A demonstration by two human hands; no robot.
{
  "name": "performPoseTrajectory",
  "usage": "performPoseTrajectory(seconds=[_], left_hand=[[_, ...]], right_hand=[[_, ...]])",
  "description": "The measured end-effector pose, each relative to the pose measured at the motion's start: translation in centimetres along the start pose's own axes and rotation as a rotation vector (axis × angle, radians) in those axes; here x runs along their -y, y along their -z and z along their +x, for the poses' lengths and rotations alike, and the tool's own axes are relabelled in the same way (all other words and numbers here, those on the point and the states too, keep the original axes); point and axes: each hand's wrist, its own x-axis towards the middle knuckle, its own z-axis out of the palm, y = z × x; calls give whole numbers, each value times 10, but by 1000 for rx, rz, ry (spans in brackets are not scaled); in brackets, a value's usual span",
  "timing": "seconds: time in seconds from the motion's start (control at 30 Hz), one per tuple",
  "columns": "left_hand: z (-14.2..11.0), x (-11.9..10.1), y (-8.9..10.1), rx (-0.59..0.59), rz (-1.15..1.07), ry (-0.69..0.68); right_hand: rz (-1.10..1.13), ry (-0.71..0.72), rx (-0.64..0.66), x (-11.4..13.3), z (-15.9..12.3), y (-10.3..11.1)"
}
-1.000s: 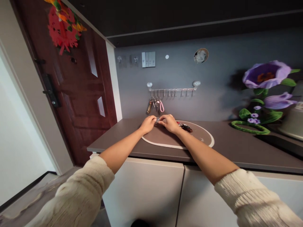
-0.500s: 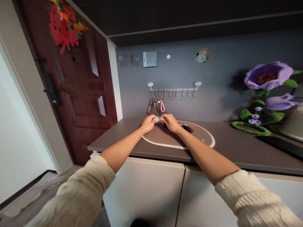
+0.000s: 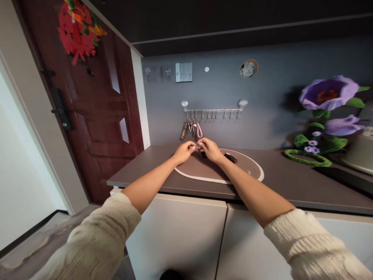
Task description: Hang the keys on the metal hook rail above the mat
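Observation:
My left hand [image 3: 184,152] and my right hand [image 3: 210,150] meet over the mat with fingertips pinched close together. Between them is a small metal key ring [image 3: 198,147], partly covered by the fingers. My left fingers are closed on what looks like a silver key, now mostly hidden. The right thumb and forefinger grip the ring, and a dark piece shows just below them. Behind my right wrist, a bunch of dark keys and fobs [image 3: 230,157] lies on the brown oval mat [image 3: 215,171] with a pale rim.
A clear hook rail [image 3: 214,110] on the grey wall carries several keys and a pink strap [image 3: 199,130] at its left end. Purple flowers [image 3: 329,95] stand at right on the counter [image 3: 282,182]. A dark red door [image 3: 110,128] is at left; a dark cabinet [image 3: 233,23] overhangs.
The flat silver piece that showed between my fingertips has turned and is mostly hidden now. My hands stay in nearly the same place; the right fingers have lifted slightly.

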Motion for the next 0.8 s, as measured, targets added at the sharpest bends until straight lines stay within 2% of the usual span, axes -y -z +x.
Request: performPoseTrajectory(seconds=[0.17,0.33,0.53,0.8], left_hand=[[0,-7,2,-41,95,-32],[0,-8,2,-33,88,-10],[1,-6,5,-114,30,2],[2,-9,3,-172,-17,2]], right_hand=[[-14,15,31,2,0,0],[15,-12,13,2,0,-1],[84,-72,12,-3,0,-4],[348,-210,37,-4,-1,-7]])
